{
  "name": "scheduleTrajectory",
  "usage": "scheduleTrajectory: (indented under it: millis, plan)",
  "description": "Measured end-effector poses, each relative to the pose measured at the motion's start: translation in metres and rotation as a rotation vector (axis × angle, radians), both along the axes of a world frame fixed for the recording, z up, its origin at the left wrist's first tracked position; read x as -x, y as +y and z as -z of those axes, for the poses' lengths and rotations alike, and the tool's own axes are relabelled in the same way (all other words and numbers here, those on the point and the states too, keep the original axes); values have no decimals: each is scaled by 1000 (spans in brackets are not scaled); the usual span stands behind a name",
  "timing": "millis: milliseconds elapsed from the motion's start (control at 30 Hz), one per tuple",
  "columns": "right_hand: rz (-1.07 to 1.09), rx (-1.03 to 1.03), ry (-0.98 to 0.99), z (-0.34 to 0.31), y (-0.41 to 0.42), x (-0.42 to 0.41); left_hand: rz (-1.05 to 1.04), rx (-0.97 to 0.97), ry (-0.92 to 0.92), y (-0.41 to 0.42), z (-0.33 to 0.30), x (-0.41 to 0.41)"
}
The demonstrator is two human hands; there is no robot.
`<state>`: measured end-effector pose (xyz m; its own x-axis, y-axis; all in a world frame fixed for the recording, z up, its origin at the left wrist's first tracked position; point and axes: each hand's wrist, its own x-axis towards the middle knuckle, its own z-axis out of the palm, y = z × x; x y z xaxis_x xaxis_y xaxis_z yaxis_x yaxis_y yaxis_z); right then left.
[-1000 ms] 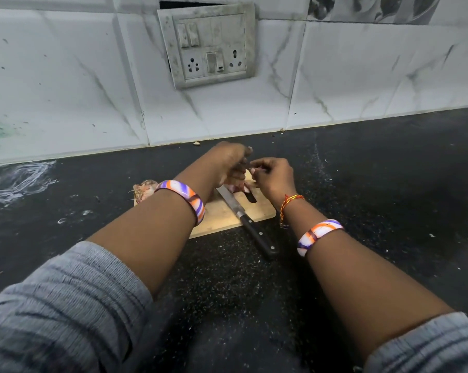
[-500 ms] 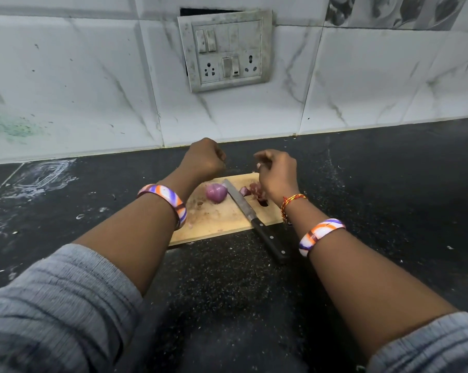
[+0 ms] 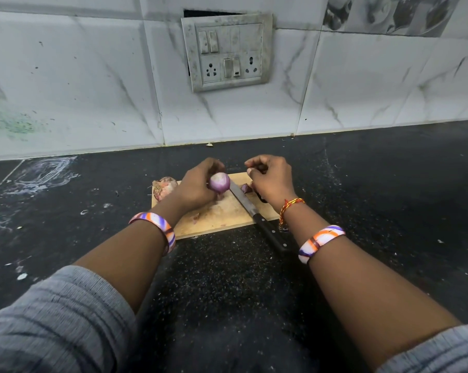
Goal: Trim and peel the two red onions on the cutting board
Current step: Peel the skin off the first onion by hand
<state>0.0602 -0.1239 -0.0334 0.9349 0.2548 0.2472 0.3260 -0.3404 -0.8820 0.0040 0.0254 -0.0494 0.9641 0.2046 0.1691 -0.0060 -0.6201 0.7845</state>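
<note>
Your left hand (image 3: pixel 194 188) has its grip clamped on the peeled onion (image 3: pixel 219 182), fingers curled behind it, holding it just above the board (image 3: pixel 222 214). Your right hand (image 3: pixel 272 179) hovers beside it with fingers curled together; whether they pinch a bit of skin you cannot tell. The unpeeled onion (image 3: pixel 164 187) sits on the board's far left corner, behind your left wrist. The knife (image 3: pixel 250 208) lies between your hands, blade on the board, handle out over the dark surface (image 3: pixel 389 184). Scraps (image 3: pixel 245 188) lie under your right hand.
</note>
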Motion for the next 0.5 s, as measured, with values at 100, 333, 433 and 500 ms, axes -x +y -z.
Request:
scheduleTrajectory:
  millis: [100, 333, 433, 500]
  plan:
    - [12, -25, 19, 2, 0, 4, 16, 86, -122, 1, 2, 3]
    - [-5, -81, 65, 4, -2, 13, 85, 811, 23, -2, -7, 12]
    - [-1, -90, 63, 3, -6, 16, 117, 1041, 83, 0, -6, 9]
    - [-22, -127, 105, 3, -8, 17, 109, 1058, 125, 0, -6, 8]
